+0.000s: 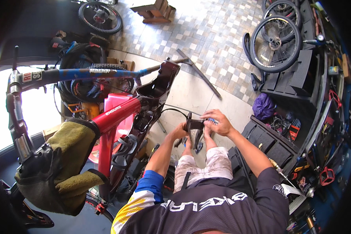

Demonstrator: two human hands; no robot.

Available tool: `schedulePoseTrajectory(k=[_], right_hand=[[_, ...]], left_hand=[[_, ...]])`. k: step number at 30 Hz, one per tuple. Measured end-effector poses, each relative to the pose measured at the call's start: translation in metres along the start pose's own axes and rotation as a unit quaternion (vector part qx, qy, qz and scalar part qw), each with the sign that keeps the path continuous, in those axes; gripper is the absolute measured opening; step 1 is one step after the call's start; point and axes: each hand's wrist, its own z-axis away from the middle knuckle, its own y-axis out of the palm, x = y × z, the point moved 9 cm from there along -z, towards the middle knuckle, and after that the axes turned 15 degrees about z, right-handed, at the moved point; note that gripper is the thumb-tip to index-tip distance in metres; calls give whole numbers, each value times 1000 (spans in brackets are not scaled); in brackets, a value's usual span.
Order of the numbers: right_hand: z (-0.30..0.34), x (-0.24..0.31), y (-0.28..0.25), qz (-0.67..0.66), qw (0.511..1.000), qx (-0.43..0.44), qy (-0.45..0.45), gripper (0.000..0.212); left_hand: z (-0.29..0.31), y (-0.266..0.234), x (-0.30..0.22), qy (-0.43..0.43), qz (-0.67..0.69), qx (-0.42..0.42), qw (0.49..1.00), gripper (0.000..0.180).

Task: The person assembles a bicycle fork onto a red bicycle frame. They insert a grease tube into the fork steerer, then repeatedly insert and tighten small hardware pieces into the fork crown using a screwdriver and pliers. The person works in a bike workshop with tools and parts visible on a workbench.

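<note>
In front of my knees, my left hand [178,131] is wrapped round one side of a dark, bent bike part [195,125], whose exact kind I cannot make out. My right hand [220,122] is at the part's other side, fingers bent together. Something small and blue [213,120] shows at those fingertips, too little to name. A black cable [171,109] curves from the bike side toward the part. Left of my hands is a red bike frame [119,113] with a dark, glossy section. An olive cloth [76,146] drapes over its near end.
A blue repair-stand arm [117,73] crosses above the frame. A grey bar [204,78] lies on the tiled floor. Bike wheels [276,44] stand at the far right, near a purple bundle [263,106] and dark bins [267,138]. Tools and a red pedal [327,176] crowd the right side.
</note>
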Motion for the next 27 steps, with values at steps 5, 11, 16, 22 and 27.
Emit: schedulePoseTrajectory(k=[5, 11, 16, 22, 27], right_hand=[[43, -60, -16, 26, 984, -87, 154, 19], [108, -115, -11, 8, 953, -71, 293, 18], [143, -127, -8, 15, 949, -67, 309, 19], [166, -139, 3, 17, 937, -38, 347, 23], [171, -138, 11, 16, 935, -17, 354, 26]], left_hand=[[-31, -19, -2, -26, -52, -79, 995, 29], [-54, -46, -24, -47, -97, -169, 980, 34], [-72, -57, -29, -13, -13, -238, 971, 42], [-89, -45, -39, -15, 49, -288, 956, 28], [-99, -41, -38, 27, 125, -343, 931, 26]])
